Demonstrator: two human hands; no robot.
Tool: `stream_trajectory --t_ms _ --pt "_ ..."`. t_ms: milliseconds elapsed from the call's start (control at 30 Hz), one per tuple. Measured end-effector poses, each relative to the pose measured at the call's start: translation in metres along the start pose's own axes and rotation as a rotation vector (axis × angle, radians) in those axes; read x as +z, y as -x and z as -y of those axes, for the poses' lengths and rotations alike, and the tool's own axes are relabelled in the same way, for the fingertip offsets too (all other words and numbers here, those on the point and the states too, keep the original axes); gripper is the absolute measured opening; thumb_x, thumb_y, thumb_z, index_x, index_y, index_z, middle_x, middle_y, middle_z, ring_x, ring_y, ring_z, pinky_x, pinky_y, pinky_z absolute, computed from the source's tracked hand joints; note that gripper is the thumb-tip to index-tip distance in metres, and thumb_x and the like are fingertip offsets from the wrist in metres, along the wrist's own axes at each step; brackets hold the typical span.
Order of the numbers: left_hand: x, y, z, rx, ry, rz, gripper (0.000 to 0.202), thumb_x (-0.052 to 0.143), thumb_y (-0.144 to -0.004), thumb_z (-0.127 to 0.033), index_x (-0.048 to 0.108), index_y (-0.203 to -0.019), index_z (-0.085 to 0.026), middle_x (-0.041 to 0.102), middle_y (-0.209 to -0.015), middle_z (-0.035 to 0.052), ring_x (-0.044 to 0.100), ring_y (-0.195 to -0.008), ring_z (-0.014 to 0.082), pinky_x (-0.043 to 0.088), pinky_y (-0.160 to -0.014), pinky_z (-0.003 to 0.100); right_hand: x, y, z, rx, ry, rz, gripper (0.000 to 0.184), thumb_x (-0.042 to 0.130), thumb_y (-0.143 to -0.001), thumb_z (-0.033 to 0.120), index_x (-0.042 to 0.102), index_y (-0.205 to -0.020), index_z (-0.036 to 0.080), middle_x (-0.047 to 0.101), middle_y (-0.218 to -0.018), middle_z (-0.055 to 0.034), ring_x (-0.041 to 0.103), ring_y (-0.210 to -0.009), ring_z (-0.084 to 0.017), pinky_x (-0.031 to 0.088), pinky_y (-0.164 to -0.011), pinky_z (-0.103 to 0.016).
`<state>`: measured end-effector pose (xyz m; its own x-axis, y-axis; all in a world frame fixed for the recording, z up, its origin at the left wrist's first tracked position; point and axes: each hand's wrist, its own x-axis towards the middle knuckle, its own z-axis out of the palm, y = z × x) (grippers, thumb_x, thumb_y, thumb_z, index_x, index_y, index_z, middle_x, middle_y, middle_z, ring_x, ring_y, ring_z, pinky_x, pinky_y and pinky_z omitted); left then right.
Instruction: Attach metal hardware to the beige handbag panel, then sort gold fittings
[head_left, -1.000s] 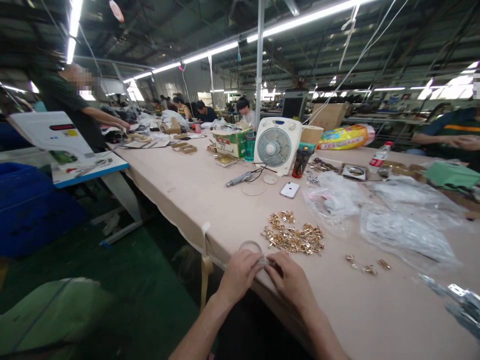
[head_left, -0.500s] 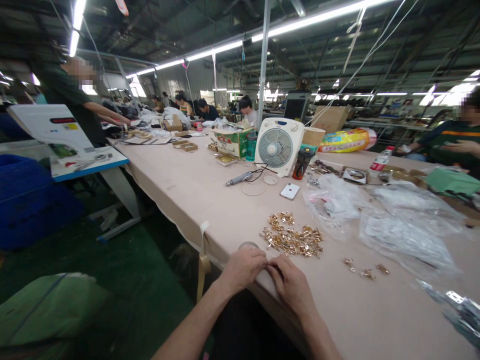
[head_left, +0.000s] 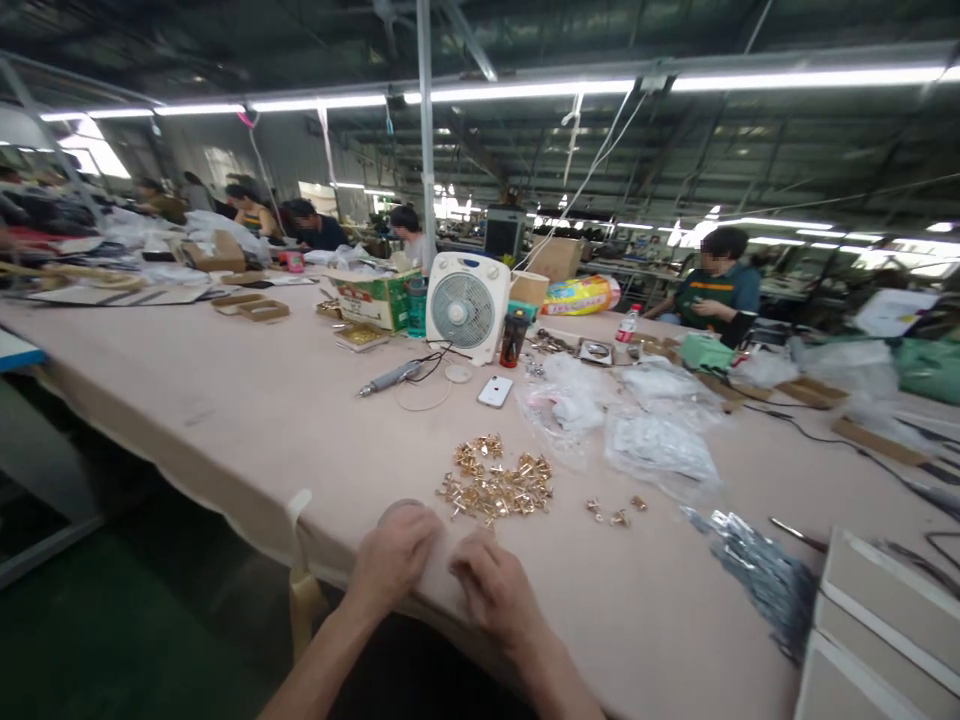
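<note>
My left hand [head_left: 393, 556] and my right hand [head_left: 491, 586] rest knuckles-up on the near edge of a long beige table [head_left: 225, 390], fingers curled in. A clear round ring of tape [head_left: 397, 508] lies just beyond the left hand's fingers. What the fingers hold is hidden by the backs of the hands. A heap of small gold metal fittings [head_left: 495, 482] lies a hand's width beyond both hands. A few loose gold fittings [head_left: 616, 512] lie further right.
Clear plastic bags [head_left: 652, 440], a white phone [head_left: 495, 391], a white desk fan [head_left: 466, 306], a grey pen-shaped tool [head_left: 390, 377] and a cardboard box [head_left: 371, 296] lie further back. Silvery strips [head_left: 757, 570] and white boxes [head_left: 885, 620] sit at right. Other people sit across the table.
The view has swung to the right, bringing white boxes and silvery strips into sight. My two hands have parted slightly and stay at the table edge.
</note>
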<state>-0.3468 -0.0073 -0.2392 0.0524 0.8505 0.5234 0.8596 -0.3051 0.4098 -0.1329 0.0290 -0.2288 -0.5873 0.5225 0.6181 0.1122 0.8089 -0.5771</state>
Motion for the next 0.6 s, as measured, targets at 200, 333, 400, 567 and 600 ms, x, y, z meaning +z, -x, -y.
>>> stream_trajectory --t_ms 200,333,400,567,600 --pt "-0.017 -0.017 0.053 0.04 -0.058 0.128 0.037 0.047 -0.104 -0.03 0.065 -0.136 -0.031 0.074 -0.11 0.0038 0.068 -0.103 0.0222 0.056 -0.094 0.035 -0.015 0.001 -0.007 0.435 -0.246 -0.509 0.015 0.058 -0.102 0.037 0.063 -0.096 0.023 0.057 -0.08 0.0008 0.053 -0.07 -0.015 0.043 -0.065 -0.027" --pt "-0.026 -0.031 0.051 0.019 -0.072 0.162 0.067 0.055 -0.1 -0.031 0.03 -0.162 -0.029 0.071 -0.124 0.0061 0.066 -0.111 0.0247 0.055 -0.099 0.04 -0.021 0.003 -0.013 0.634 -0.391 -0.812 0.029 0.064 -0.096 0.05 0.062 -0.102 0.022 0.05 -0.068 0.0056 0.046 -0.06 -0.012 0.038 -0.056 -0.024" --pt "-0.021 -0.04 0.034 0.047 -0.091 0.118 0.062 0.058 -0.098 -0.033 0.04 -0.157 -0.027 0.064 -0.138 0.0093 0.061 -0.124 0.0281 0.051 -0.107 0.045 -0.024 0.003 -0.015 0.654 -0.433 -0.934 0.034 0.066 -0.094 0.054 0.062 -0.102 0.021 0.048 -0.064 0.0069 0.045 -0.058 -0.012 0.036 -0.054 -0.024" --pt "-0.002 -0.068 -0.039 0.085 0.019 0.191 0.019 0.057 -0.101 -0.027 0.067 -0.117 -0.025 0.07 -0.115 0.0061 0.064 -0.111 0.0237 0.052 -0.099 0.037 -0.031 0.005 -0.022 0.667 -0.515 -1.164 0.034 0.072 -0.089 0.051 0.061 -0.101 0.021 0.048 -0.062 0.0085 0.041 -0.055 -0.009 0.032 -0.051 -0.022" --pt "0.001 -0.073 -0.053 0.084 0.013 0.245 0.013 0.061 -0.099 -0.027 0.068 -0.109 -0.024 0.071 -0.109 0.0054 0.064 -0.106 0.0233 0.053 -0.094 0.035 -0.033 0.006 -0.025 0.666 -0.53 -1.199 0.033 0.073 -0.088 0.049 0.061 -0.1 0.021 0.048 -0.063 0.0085 0.041 -0.054 -0.009 0.031 -0.051 -0.022"
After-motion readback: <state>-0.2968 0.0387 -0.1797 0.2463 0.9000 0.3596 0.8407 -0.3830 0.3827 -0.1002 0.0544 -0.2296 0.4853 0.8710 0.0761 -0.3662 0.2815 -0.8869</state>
